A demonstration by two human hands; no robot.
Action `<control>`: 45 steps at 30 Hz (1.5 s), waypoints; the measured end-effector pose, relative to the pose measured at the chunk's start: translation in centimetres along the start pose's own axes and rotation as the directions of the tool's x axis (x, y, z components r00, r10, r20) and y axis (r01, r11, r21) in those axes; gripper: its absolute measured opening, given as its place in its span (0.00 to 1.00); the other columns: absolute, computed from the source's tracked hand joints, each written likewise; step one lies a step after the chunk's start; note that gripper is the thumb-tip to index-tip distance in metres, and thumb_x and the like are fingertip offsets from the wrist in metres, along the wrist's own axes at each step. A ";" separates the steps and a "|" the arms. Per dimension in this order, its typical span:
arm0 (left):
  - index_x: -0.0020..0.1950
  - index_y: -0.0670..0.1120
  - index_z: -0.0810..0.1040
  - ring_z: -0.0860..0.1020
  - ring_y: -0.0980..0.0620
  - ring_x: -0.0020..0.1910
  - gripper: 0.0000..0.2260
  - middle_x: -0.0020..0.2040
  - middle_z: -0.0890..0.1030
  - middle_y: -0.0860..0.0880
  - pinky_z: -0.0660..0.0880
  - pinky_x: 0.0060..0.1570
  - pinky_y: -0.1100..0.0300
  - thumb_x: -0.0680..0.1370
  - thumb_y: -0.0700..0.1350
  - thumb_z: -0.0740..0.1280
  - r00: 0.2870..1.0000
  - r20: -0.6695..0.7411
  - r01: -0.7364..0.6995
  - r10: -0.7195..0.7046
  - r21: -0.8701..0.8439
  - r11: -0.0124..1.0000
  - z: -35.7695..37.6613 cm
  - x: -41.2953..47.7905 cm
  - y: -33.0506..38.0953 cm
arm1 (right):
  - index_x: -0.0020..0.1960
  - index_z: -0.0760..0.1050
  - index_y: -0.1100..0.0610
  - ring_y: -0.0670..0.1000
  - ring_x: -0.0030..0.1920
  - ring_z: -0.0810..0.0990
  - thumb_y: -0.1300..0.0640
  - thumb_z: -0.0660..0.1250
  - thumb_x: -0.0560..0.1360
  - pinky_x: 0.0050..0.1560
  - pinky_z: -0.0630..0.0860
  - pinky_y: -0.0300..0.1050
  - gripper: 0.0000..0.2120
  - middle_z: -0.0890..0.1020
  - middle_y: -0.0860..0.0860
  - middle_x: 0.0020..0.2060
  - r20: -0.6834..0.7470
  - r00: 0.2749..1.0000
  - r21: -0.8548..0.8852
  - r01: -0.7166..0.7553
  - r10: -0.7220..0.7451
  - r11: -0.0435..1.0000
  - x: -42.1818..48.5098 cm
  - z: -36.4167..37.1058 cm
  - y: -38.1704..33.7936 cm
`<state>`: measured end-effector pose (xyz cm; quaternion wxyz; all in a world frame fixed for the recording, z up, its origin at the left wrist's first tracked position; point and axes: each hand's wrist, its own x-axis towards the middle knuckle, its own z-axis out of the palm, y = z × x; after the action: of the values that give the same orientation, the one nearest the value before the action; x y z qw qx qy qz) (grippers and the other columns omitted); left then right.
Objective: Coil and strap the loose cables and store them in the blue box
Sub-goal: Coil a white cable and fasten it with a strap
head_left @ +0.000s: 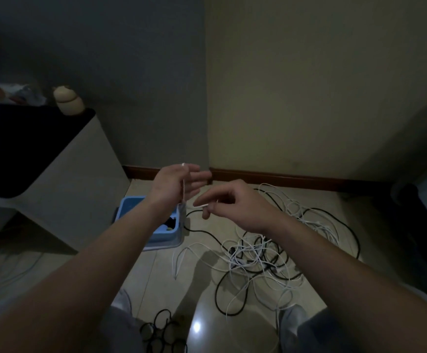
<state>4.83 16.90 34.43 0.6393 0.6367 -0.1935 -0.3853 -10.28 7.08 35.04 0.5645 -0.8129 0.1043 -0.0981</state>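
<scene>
My left hand (175, 182) is raised above the blue box (153, 225), fingers spread, with a thin white cable (183, 186) looped over it and hanging down past the palm. My right hand (235, 202) is just to its right and pinches the white cable's end (202, 205) between thumb and fingertips. The blue box sits on the floor by the cabinet, partly hidden by my left forearm, with something dark inside. A tangle of loose white and black cables (265, 253) lies on the tiled floor to the right of the box.
A white cabinet with a dark top (62, 174) stands at the left with small items on it. Black straps or rings (161, 329) lie on the floor between my knees. A dark piece of furniture (421, 225) stands at the right. Walls meet in a corner behind.
</scene>
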 end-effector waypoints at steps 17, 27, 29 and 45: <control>0.54 0.40 0.78 0.58 0.57 0.20 0.16 0.26 0.68 0.51 0.60 0.25 0.63 0.83 0.48 0.54 0.849 0.493 0.225 -0.188 -0.016 0.974 1.1 -1.4 -1.0 | 0.41 0.79 0.56 0.40 0.30 0.71 0.55 0.78 0.71 0.33 0.68 0.34 0.09 0.76 0.47 0.30 -0.523 0.847 0.006 -0.108 0.095 0.994 0.8 -2.8 2.5; 0.47 0.45 0.75 0.67 0.56 0.20 0.10 0.21 0.63 0.55 0.70 0.29 0.63 0.81 0.47 0.58 0.795 0.589 0.319 -0.146 -0.202 0.926 0.7 -3.1 1.0 | 0.42 0.77 0.57 0.47 0.29 0.73 0.55 0.70 0.78 0.30 0.71 0.40 0.08 0.80 0.53 0.32 -0.355 0.919 0.104 -0.141 0.169 0.985 0.6 -2.3 2.0; 0.45 0.45 0.74 0.72 0.53 0.23 0.09 0.20 0.63 0.54 0.80 0.45 0.58 0.81 0.46 0.58 0.836 0.534 0.325 -0.128 -0.293 0.899 0.6 -3.3 1.2 | 0.41 0.74 0.57 0.48 0.27 0.71 0.55 0.67 0.81 0.30 0.68 0.41 0.11 0.77 0.55 0.31 -0.246 0.933 0.156 -0.229 0.262 0.961 0.6 -1.9 2.3; 0.68 0.42 0.66 0.83 0.44 0.58 0.13 0.60 0.83 0.41 0.80 0.54 0.54 0.86 0.42 0.50 0.993 0.111 0.079 -0.035 -0.423 0.903 -0.3 -1.9 1.1 | 0.69 0.72 0.43 0.49 0.30 0.76 0.53 0.57 0.84 0.34 0.74 0.46 0.15 0.83 0.48 0.33 0.190 0.942 -0.224 -0.234 0.277 0.946 -0.2 1.5 2.1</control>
<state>4.12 18.42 35.94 0.7408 0.4669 -0.1179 -0.4683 -10.19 7.72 32.55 0.4968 -0.8503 0.1556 0.0775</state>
